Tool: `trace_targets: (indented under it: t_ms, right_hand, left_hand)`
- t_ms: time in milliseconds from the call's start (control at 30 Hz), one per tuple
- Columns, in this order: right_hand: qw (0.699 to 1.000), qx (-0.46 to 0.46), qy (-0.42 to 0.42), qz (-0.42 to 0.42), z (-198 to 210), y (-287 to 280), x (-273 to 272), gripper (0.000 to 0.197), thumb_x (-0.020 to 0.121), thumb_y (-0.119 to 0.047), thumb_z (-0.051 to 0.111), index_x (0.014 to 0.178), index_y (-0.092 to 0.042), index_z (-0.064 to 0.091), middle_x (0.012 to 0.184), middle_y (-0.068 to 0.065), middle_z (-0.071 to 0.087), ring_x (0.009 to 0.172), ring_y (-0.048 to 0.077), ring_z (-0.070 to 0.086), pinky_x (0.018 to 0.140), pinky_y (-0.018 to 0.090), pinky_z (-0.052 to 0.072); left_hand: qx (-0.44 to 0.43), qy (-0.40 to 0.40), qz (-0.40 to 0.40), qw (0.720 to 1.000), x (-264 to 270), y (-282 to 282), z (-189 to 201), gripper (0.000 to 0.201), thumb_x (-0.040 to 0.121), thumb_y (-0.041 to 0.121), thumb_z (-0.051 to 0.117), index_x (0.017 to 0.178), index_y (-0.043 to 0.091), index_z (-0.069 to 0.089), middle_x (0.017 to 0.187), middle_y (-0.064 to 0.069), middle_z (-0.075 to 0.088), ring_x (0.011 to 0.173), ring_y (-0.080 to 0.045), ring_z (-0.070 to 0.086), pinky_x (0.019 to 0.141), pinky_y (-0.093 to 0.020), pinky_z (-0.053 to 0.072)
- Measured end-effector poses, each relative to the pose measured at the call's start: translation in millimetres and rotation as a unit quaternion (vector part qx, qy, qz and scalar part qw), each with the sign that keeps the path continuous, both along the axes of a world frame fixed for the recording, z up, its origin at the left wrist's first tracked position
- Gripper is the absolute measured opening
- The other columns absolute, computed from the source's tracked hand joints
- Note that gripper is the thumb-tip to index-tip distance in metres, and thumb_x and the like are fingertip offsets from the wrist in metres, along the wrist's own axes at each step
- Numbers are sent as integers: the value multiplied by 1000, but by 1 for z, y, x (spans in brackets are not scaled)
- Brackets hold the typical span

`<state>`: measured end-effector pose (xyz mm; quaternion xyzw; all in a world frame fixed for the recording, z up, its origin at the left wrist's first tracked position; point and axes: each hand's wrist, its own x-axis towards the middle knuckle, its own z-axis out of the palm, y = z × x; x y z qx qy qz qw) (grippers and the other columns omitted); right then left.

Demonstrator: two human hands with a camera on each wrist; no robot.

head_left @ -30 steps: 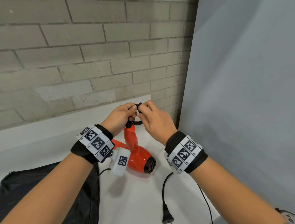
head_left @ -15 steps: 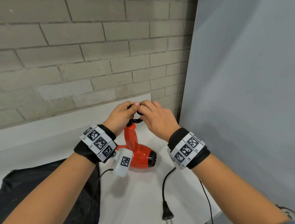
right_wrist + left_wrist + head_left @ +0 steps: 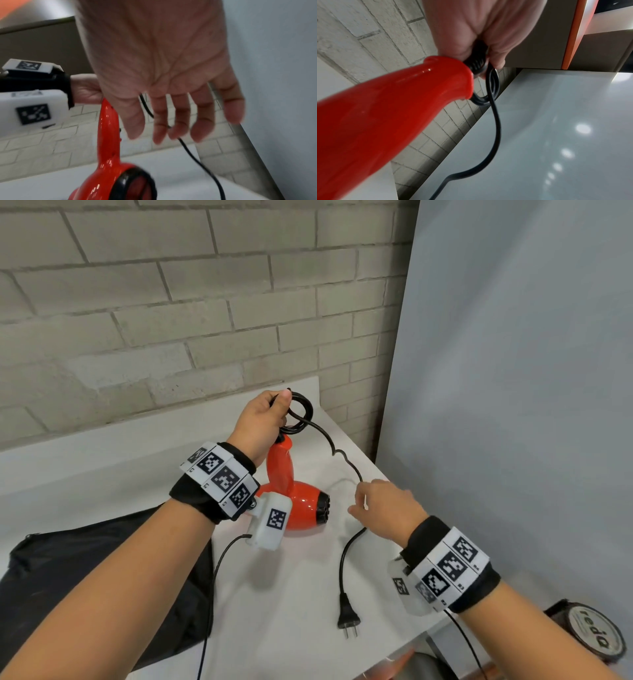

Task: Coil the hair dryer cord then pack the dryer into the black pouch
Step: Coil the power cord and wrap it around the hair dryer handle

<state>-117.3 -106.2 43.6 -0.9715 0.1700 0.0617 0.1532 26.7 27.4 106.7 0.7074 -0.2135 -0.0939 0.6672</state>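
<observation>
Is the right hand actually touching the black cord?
Touching. In the right wrist view the cord passes behind the loosely curled fingers of the right hand and emerges below the fingertips.

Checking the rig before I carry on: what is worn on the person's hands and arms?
Left hand and right hand are bare, forearms sleeveless. Each wrist carries a black band with white square-coded marker blocks, plus a white camera box trailing a thin black cable.

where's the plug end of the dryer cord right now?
Head view: the black two-prong plug lies loose on the white tabletop near its front edge, right of the black fabric pouch, below the right hand and in front of the red hair dryer.
</observation>
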Motion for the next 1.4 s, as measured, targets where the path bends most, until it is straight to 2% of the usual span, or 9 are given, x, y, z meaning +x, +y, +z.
trace_targets:
  t_ms: [300, 400, 633, 767, 900, 1033, 1167, 1300, 1400]
  right_hand:
    - [955, -39, 279, 94, -54, 38, -4, 62, 87, -56, 41, 115, -3, 55, 118, 13, 60, 108, 28, 58, 87, 35, 46]
    - [951, -56, 285, 104, -58, 48, -7, 44, 90, -37, 48, 116, -2, 56, 96, 16, 58, 95, 25, 56, 81, 32, 46]
    - [950, -98, 279, 106, -52, 20, -5, 34, 97, -9, 34, 122, 7, 49, 131, 21, 52, 121, 33, 50, 101, 36, 39]
    - [989, -43, 111, -93, -35, -18, 0, 32, 95, -6, 32, 119, -2, 53, 123, 16, 57, 113, 30, 57, 93, 33, 46]
    - [975, -65, -99, -189, -3, -50, 4, 30, 87, 6, 34, 111, -1, 51, 111, 19, 54, 98, 36, 58, 80, 40, 48]
    - [932, -66, -336, -119, 14, -67, 12, 32, 74, 19, 38, 98, 4, 53, 101, 22, 55, 91, 37, 53, 72, 33, 39]
    - [839, 54, -537, 73, 30, -45, 25, 22, 82, 1, 39, 89, -7, 58, 91, 12, 64, 88, 20, 59, 80, 18, 43]
    - [774, 259, -558, 148, 40, -1, 35, 11, 85, -18, 47, 89, -23, 57, 90, -20, 62, 87, -4, 61, 79, 17, 50]
    - [762, 317, -542, 158, 33, 14, 49, 8, 82, -19, 52, 86, -23, 57, 90, -18, 63, 87, -4, 62, 79, 15, 50]
  left_hand:
    - [14, -6, 5, 1000, -7, -1, 0, 21, 95, 29, 41, 77, 23, 49, 58, 3, 34, 42, -1, 33, 44, -13, 29]
    - [14, -8, 1, 1000, -7, 0, 0, 21, 95, 29, 41, 77, 23, 49, 58, 3, 34, 37, 0, 32, 42, -13, 29]
    - [2, 6, -15, 1000, -7, 3, 1, 23, 95, 29, 39, 76, 22, 49, 59, 4, 34, 45, -3, 31, 46, -15, 29]
    - [-10, 14, -25, 1000, -4, 4, 0, 24, 96, 29, 37, 76, 21, 48, 56, 7, 34, 44, -1, 32, 50, -19, 25]
    - [-36, 25, -36, 998, -1, 9, -1, 25, 96, 29, 37, 76, 21, 49, 47, 16, 36, 41, 0, 34, 50, -20, 23]
    - [-34, 26, -50, 998, 0, 11, -3, 25, 96, 29, 37, 76, 20, 49, 43, 17, 36, 42, 0, 33, 53, -22, 23]
    - [-40, 22, -63, 997, 3, 10, -5, 24, 96, 29, 38, 77, 19, 48, 43, 17, 36, 42, 0, 33, 57, -24, 25]
    - [-52, 22, -71, 996, 3, 9, -5, 27, 96, 27, 36, 74, 19, 49, 42, 16, 37, 41, 0, 33, 52, -18, 28]
    - [-51, 11, -73, 996, 2, 9, -5, 29, 96, 27, 34, 72, 19, 48, 39, 15, 37, 40, 0, 32, 46, -16, 26]
